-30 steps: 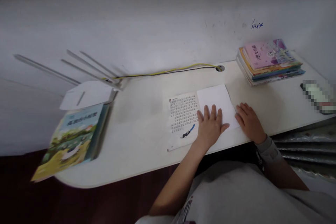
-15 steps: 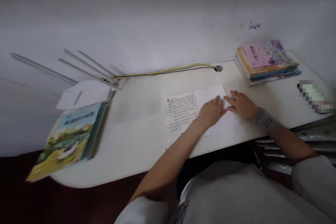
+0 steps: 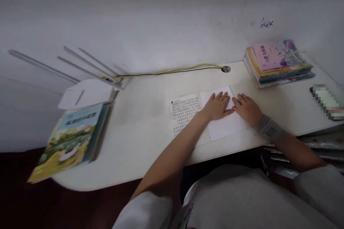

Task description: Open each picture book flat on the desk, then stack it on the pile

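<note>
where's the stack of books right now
In the head view, the stack of books sits at the far right corner of the desk, right of the cable hole and beyond the right hand.

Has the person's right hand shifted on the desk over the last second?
Yes. The right hand has slid away from the front edge of the desk toward the cable hole, ending on the white sheet beside the left hand.

Single view, from the camera on my head: it looks forward and steeply down over the counter (image 3: 145, 139) to the wall (image 3: 161, 25) behind. My lap (image 3: 242, 200) fills the near edge; my left hand (image 3: 217, 106) and right hand (image 3: 247, 109) lie close, right of centre.
</note>
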A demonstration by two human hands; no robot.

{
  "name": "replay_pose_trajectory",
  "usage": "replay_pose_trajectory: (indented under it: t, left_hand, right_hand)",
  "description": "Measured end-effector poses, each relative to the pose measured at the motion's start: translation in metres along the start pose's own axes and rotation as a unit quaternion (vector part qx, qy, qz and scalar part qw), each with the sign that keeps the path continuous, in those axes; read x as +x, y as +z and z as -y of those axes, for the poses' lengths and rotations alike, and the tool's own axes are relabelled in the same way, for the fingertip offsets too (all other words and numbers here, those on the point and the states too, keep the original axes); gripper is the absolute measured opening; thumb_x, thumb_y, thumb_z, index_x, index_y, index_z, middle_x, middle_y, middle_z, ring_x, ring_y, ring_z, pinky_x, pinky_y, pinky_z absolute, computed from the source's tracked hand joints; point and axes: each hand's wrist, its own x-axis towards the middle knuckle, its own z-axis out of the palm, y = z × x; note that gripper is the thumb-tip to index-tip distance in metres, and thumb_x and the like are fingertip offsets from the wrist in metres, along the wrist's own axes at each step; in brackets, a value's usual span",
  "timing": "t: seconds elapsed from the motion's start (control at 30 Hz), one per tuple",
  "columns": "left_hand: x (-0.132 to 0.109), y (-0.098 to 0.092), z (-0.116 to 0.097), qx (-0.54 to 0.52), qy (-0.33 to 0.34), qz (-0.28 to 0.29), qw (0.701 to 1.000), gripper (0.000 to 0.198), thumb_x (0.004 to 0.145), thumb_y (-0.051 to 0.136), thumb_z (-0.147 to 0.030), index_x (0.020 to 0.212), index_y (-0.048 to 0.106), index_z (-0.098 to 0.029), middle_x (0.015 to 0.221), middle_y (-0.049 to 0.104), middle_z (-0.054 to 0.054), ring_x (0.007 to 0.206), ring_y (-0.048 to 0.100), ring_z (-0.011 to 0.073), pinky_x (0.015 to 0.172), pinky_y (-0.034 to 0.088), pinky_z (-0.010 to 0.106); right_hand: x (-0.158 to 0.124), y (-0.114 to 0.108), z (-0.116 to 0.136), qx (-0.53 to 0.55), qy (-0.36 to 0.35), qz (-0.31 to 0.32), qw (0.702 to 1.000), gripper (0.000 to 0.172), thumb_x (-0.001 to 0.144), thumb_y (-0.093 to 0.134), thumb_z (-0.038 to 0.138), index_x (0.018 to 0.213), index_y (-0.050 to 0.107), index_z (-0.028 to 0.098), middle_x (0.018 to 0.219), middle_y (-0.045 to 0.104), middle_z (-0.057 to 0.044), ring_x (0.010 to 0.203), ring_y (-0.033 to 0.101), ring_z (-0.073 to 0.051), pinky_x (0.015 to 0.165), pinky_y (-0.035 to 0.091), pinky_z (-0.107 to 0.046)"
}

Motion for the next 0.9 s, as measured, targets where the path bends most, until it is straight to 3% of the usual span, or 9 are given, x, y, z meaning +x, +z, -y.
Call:
replay_pose_trajectory:
  t: [0.3, 0.47, 0.57, 0.67, 0.77, 0.9]
  left_hand:
    - [0.002, 0.000, 0.003, 0.017, 0.011, -0.038, 0.999, 0.075, 0.088, 0.039, -0.065, 0.143, 0.034, -0.015, 0.150, 0.037, 0.015, 0.136, 0.034, 0.0299, 0.107, 0.029, 0.044]
    - [0.007, 0.001, 0.007, 0.035, 0.007, -0.036, 0.999, 0.081, 0.084, 0.038, -0.070, 0.145, 0.032, -0.016, 0.153, 0.031, 0.015, 0.135, 0.034, 0.0327, 0.105, 0.028, 0.047]
    - [0.009, 0.000, 0.008, 0.038, 0.007, -0.034, 0.999, 0.082, 0.083, 0.041, -0.071, 0.145, 0.032, -0.017, 0.154, 0.029, 0.014, 0.134, 0.034, 0.0333, 0.104, 0.030, 0.047]
    - [0.011, -0.001, 0.009, 0.028, 0.006, -0.035, 0.999, 0.082, 0.082, 0.044, -0.070, 0.145, 0.033, -0.019, 0.154, 0.031, 0.012, 0.132, 0.035, 0.0330, 0.103, 0.030, 0.046]
    - [0.011, 0.000, 0.009, 0.015, 0.003, -0.037, 0.999, 0.081, 0.081, 0.044, -0.070, 0.144, 0.035, -0.020, 0.154, 0.032, 0.011, 0.133, 0.033, 0.0330, 0.105, 0.028, 0.047]
    - [0.012, 0.001, 0.009, 0.007, 0.000, -0.037, 0.999, 0.082, 0.080, 0.043, -0.072, 0.143, 0.036, -0.019, 0.153, 0.033, 0.011, 0.134, 0.032, 0.0336, 0.105, 0.027, 0.048]
  right_hand:
    - [0.000, -0.006, 0.002, -0.011, 0.005, 0.014, 1.000, 0.040, 0.094, 0.047, 0.032, 0.128, 0.055, 0.013, 0.136, 0.049, -0.026, 0.120, 0.052, -0.034, 0.095, 0.042, -0.047]
    - [0.003, -0.015, 0.001, -0.045, 0.005, 0.034, 0.998, 0.034, 0.096, 0.040, 0.032, 0.113, 0.061, 0.011, 0.135, 0.049, -0.027, 0.108, 0.058, -0.030, 0.083, 0.047, -0.039]
    - [0.011, -0.024, -0.003, -0.070, -0.040, 0.064, 0.995, 0.032, 0.096, 0.035, 0.025, 0.106, 0.063, 0.012, 0.137, 0.048, -0.025, 0.098, 0.061, -0.027, 0.070, 0.046, -0.034]
    - [0.028, -0.036, -0.008, -0.086, -0.100, 0.101, 0.986, 0.031, 0.095, 0.035, 0.020, 0.107, 0.062, 0.013, 0.124, 0.057, -0.021, 0.091, 0.060, -0.026, 0.063, 0.042, -0.032]
    - [0.046, -0.046, -0.012, -0.103, -0.137, 0.115, 0.978, 0.032, 0.095, 0.034, 0.019, 0.104, 0.064, 0.012, 0.109, 0.062, -0.018, 0.092, 0.058, -0.026, 0.064, 0.038, -0.033]
    - [0.059, -0.051, -0.018, -0.130, -0.148, 0.114, 0.974, 0.032, 0.094, 0.035, 0.015, 0.097, 0.067, 0.010, 0.104, 0.062, -0.018, 0.094, 0.057, -0.028, 0.068, 0.036, -0.036]
